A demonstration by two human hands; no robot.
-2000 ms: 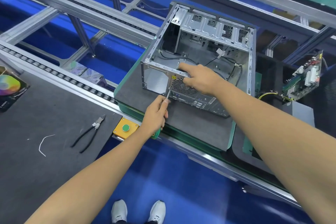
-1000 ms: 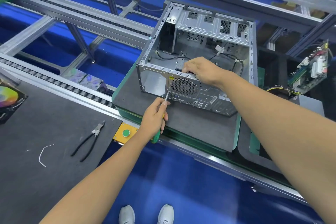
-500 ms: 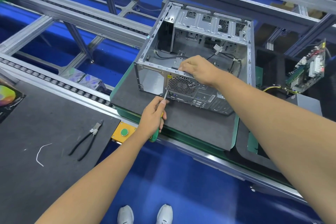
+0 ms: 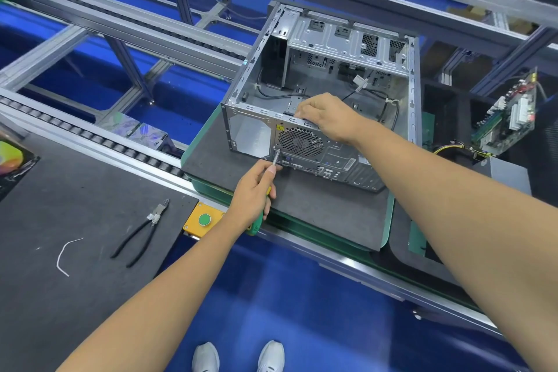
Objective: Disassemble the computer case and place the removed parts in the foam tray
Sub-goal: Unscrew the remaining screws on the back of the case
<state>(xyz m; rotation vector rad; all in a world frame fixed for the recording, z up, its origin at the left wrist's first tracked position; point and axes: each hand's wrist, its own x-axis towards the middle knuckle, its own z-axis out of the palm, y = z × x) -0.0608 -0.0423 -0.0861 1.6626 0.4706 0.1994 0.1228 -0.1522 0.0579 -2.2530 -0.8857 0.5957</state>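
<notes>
The open grey sheet-metal computer case (image 4: pixel 329 93) lay on its side on a dark foam mat (image 4: pixel 317 214) over a green-edged pallet, its rear panel facing the person and its round perforated fan grille (image 4: pixel 300 142) near the panel's left half. Loose black cables lay inside the shell.

The left hand (image 4: pixel 253 193) gripped a green-and-yellow-handled screwdriver (image 4: pixel 264 196) — fingers curled round the handle, thumb and forefinger closed on the metal shaft — with the tip set against the rear panel just below and left of the grille. The right hand (image 4: pixel 326 116) rested on the top edge of the rear panel above the grille, its fingers bent together over the rim and gripping it.

To the left, on a separate dark mat, lay black-handled pliers (image 4: pixel 140 232) and, well apart from them, a short bent white tie (image 4: pixel 65 255). A yellow box with a green button (image 4: pixel 203 219) sat on the conveyor rail between the pliers and the left hand. At the far right a green circuit board (image 4: pixel 507 118) stood tilted — yellow and black wires trailing from beside it.
</notes>
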